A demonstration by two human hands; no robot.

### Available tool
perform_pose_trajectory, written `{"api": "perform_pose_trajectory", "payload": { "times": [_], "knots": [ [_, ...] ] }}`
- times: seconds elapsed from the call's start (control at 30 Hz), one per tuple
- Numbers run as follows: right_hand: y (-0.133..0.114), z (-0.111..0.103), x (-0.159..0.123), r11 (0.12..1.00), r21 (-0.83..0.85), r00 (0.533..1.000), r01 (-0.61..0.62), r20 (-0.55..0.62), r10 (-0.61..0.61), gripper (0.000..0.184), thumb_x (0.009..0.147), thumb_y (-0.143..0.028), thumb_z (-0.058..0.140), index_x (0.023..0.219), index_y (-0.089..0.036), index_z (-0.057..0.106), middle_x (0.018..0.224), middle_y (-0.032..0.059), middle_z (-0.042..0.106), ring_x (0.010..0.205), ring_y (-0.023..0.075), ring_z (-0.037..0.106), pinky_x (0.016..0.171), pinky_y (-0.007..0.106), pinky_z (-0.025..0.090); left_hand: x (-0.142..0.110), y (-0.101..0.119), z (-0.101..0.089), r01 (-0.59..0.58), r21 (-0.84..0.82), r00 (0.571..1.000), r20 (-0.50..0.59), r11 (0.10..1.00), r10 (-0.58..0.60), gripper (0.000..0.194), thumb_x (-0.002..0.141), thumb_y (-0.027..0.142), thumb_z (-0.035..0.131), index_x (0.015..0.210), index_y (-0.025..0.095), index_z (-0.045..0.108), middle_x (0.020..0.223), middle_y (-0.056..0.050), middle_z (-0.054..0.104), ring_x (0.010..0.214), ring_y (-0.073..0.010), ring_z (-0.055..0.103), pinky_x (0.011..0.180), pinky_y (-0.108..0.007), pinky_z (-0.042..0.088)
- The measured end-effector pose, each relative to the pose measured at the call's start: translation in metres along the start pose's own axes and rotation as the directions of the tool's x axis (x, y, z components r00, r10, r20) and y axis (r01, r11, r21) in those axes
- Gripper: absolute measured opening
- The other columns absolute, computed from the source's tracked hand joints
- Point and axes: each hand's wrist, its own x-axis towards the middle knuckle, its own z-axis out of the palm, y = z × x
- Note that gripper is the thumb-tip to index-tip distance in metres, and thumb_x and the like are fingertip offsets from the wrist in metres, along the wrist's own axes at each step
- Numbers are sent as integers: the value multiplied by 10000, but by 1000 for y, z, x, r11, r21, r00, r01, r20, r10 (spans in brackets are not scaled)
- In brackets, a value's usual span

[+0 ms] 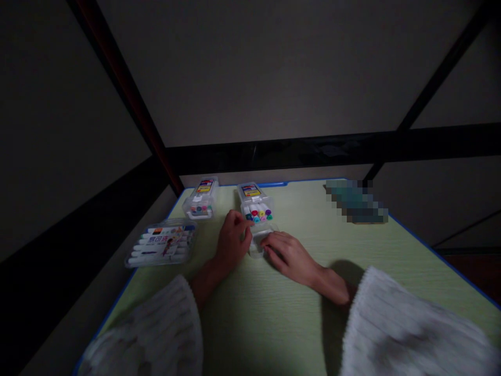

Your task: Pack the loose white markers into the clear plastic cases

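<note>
A clear plastic marker case [250, 193] lies on the table in front of me, its near end open. The coloured ends of several markers [262, 213] show there: red, yellow, purple, green, blue and pink. The case's clear flap [258, 230] is folded down toward me onto the tabletop. My left hand [234, 240] is at the flap's left side, index finger by the marker ends and a gap between finger and thumb; no object shows in it. On the right edge of the flap, my right hand [289, 254] has its fingers curled and closed, gripping the plastic.
A second clear marker case [203, 197], closed, stands at the back left. A flat clear pack of white markers [162, 243] lies at the table's left edge. Toward the back right is a pixelated flat object [356, 202]. The pale green table [274, 324] has a blue rim.
</note>
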Motion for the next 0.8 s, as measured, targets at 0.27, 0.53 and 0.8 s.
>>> {"api": "perform_pose_trajectory", "payload": {
  "times": [0.27, 0.53, 0.8],
  "knots": [
    [-1, 0, 0, 1000, 12, 1000, 4, 6, -4, 156, 860, -154, 370, 813, -172, 518, 748, 58, 592, 722, 180, 537, 683, 307, 431, -1, 1, 0, 12, 21, 994, 106, 1000, -14, 296, 733, 43, 448, 915, 179, 637, 797, -14, 412, 747, -134, 460, 663, -246, 438],
    [1, 1, 0, 1000, 6, 1000, 3, 1, -3, 161, 860, -153, 368, 815, -169, 523, 756, 64, 599, 728, 185, 538, 684, 309, 429, 0, 0, -1, 0, -54, 1000, -22, 999, -1, 260, 717, 15, 439, 865, 180, 577, 808, -2, 423, 734, -121, 467, 655, -234, 429],
    [2, 1, -2, 1000, 18, 1000, 23, -7, -23, 153, 862, -152, 376, 821, -170, 523, 758, 64, 595, 722, 181, 535, 672, 300, 426, 0, -3, 2, 183, -100, 974, -120, 978, -194, 316, 690, 22, 468, 955, 194, 453, 883, -3, 452, 723, -117, 469, 638, -230, 417]
  ]
}}
